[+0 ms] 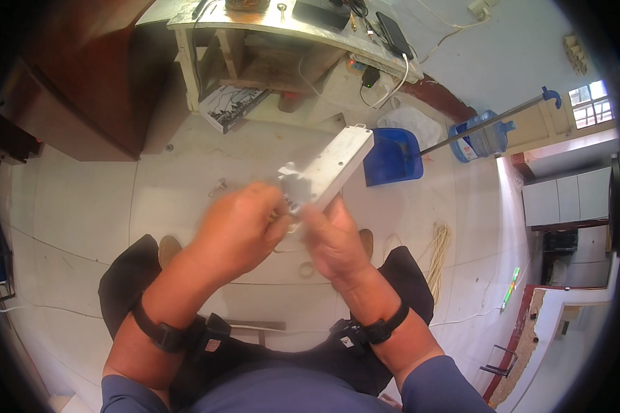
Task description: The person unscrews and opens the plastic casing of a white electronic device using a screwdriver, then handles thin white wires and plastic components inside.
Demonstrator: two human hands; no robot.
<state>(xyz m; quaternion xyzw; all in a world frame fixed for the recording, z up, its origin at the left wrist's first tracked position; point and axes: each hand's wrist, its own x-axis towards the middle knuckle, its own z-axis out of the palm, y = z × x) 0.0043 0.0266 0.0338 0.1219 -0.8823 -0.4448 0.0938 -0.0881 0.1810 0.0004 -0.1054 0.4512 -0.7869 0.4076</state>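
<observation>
A long white box-shaped housing [339, 157] with small dark holes in its face is held up, tilted, over the floor. My right hand [337, 241] grips its lower end, with the thumb along the face and the fingers behind. Beside that end my left hand [244, 217] is closed, its fingertips pinched at small metal-looking parts [293, 196] on the housing. What exactly the left fingers hold is blurred and partly covered by the hand.
Beyond the housing lies a blue dustpan [393, 157] with a long handle, near a blue water jug [479, 138]. A cluttered white table [282, 34] stands ahead. A flat printed carton [233, 109] lies under it. Coiled pale cable [437, 255] rests on the floor at right.
</observation>
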